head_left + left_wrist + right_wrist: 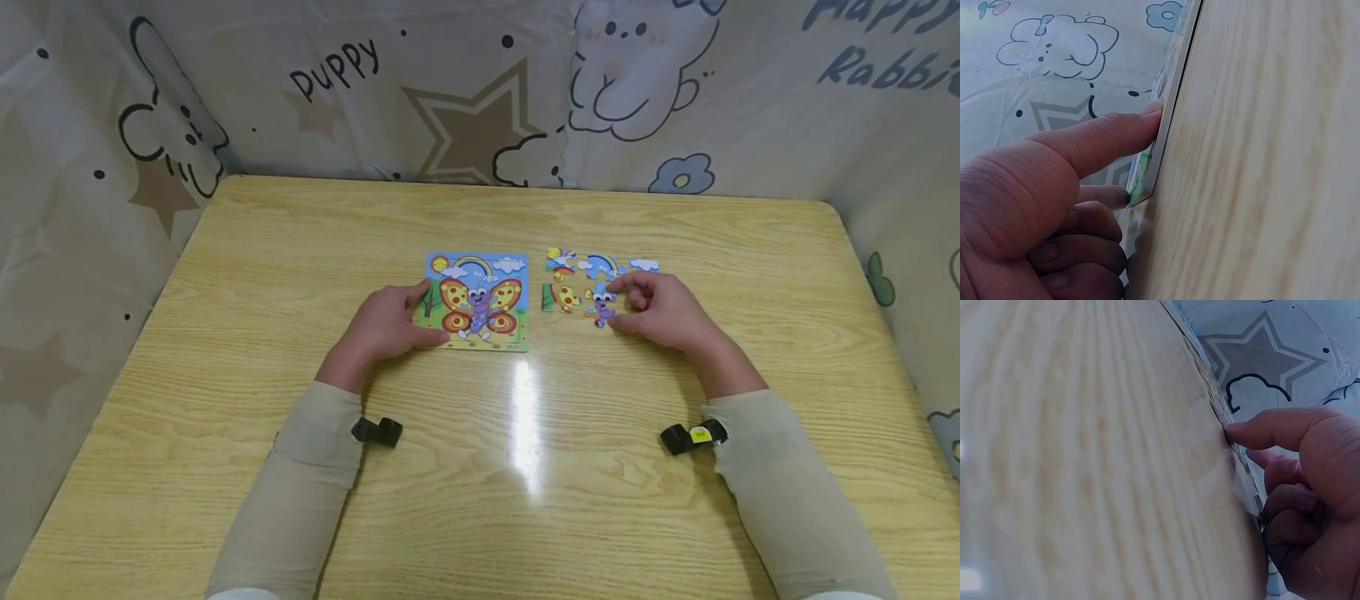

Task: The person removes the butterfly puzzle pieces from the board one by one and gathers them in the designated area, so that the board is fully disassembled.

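Note:
A square butterfly jigsaw puzzle (480, 292) lies on the table, its picture whole. My left hand (386, 323) holds it at the left side, thumb on the near edge and index finger by the left edge. In the left wrist view, the thumb presses the edge while the other fingers curl below. To the right, my right hand (660, 307) pinches a butterfly-body puzzle piece (601, 310) between thumb and index finger. A wing piece (564, 297) lies just left of it. Above are a sun piece (559, 260), a rainbow piece (602, 266) and a cloud piece (645, 265), partly near the fingers.
The wooden table (480, 517) carries a bright light reflection in front of the puzzle. A printed cloth (360, 108) hangs behind the table and along its sides. Each sleeve has a black wrist camera strapped on, such as the left camera (377, 432).

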`<control>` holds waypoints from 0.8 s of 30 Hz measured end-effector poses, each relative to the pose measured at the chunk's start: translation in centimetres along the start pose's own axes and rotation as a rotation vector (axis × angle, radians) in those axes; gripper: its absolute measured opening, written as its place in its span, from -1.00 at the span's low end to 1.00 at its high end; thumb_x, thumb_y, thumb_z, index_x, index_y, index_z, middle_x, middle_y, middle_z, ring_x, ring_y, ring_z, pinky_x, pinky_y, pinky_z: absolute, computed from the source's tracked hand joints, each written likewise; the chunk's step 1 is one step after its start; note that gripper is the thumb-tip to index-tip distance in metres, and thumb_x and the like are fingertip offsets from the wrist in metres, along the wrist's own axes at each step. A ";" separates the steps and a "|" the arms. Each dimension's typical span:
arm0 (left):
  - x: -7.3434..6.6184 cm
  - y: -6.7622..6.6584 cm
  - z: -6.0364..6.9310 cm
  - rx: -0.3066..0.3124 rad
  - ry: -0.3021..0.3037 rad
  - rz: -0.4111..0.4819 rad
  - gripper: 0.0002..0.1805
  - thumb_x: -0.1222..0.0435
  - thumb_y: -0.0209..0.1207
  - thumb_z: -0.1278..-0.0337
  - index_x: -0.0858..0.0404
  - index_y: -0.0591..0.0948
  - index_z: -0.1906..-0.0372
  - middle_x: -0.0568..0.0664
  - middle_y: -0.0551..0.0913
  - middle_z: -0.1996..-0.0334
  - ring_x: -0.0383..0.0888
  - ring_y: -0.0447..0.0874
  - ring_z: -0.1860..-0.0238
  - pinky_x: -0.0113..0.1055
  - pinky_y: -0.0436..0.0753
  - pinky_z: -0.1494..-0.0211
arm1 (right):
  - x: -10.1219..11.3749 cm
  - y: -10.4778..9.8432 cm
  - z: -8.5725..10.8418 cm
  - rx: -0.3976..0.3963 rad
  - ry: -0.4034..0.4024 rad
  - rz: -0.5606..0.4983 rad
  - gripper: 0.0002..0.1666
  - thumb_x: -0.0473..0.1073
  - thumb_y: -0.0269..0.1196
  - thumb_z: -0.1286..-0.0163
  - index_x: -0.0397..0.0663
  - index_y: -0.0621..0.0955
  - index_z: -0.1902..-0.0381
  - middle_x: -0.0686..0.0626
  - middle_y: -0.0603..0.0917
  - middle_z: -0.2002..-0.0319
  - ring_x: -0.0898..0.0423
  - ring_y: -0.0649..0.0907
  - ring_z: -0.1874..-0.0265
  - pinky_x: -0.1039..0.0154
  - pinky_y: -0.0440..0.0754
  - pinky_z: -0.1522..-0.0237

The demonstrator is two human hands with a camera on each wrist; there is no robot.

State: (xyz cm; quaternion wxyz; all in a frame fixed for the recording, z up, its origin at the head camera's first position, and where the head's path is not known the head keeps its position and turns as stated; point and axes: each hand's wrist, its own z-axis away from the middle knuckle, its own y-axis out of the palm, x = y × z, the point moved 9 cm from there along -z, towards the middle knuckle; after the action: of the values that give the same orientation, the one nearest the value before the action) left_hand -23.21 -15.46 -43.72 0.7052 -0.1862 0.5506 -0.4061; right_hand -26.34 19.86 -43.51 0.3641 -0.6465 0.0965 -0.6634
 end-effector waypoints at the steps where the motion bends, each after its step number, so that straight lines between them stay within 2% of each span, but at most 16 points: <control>1: 0.0 0.0 0.0 0.002 -0.003 0.000 0.06 -0.03 0.51 0.05 0.21 0.26 -0.53 0.16 0.34 -0.43 0.12 0.26 -0.40 0.00 0.30 -0.35 | 0.1 0.0 0.0 -0.008 -0.008 -0.005 -0.52 -0.25 0.49 -0.19 -0.26 0.62 -0.05 -0.03 0.30 0.53 0.10 0.30 0.51 0.20 0.29 0.27; 6: 0.0 0.1 0.0 0.007 -0.010 0.004 0.06 -0.02 0.51 0.05 0.19 0.25 -0.54 0.15 0.32 -0.44 0.12 0.24 -0.41 0.00 0.29 -0.36 | 1.3 0.3 0.1 -0.075 -0.051 -0.033 -0.50 -0.21 0.50 -0.20 -0.26 0.62 -0.06 -0.03 0.29 0.54 0.10 0.28 0.54 0.21 0.27 0.39; 10: 0.0 0.0 0.0 0.002 -0.005 0.001 0.05 -0.03 0.50 0.04 0.18 0.25 -0.54 0.15 0.33 -0.43 0.12 0.25 -0.41 0.01 0.29 -0.36 | 2.7 1.3 0.0 -0.108 -0.065 -0.064 -0.48 -0.23 0.50 -0.19 -0.24 0.61 -0.09 -0.04 0.29 0.53 0.08 0.30 0.53 0.21 0.31 0.32; 17: 0.0 0.0 -0.1 -0.005 0.001 0.001 0.06 -0.03 0.51 0.05 0.19 0.26 -0.53 0.15 0.34 -0.42 0.12 0.26 -0.40 0.01 0.30 -0.36 | 4.7 4.0 -0.4 -0.076 -0.068 -0.083 -0.43 -0.20 0.52 -0.17 -0.21 0.58 -0.11 -0.05 0.30 0.51 0.06 0.31 0.52 0.17 0.32 0.34; 24: 0.1 0.0 -0.1 -0.001 0.000 0.003 0.06 -0.02 0.51 0.06 0.18 0.26 -0.53 0.16 0.35 -0.42 0.12 0.28 -0.39 0.00 0.31 -0.34 | 6.4 6.2 -1.0 -0.032 -0.081 -0.090 -0.38 -0.15 0.55 -0.13 -0.16 0.58 -0.13 -0.03 0.33 0.52 0.04 0.34 0.54 0.11 0.35 0.27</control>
State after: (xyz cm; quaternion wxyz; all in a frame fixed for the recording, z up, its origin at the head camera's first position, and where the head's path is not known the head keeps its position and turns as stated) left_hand -23.31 -15.54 -43.83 0.7056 -0.1858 0.5513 -0.4046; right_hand -24.37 11.17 -42.30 0.3272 -0.6821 0.0631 -0.6510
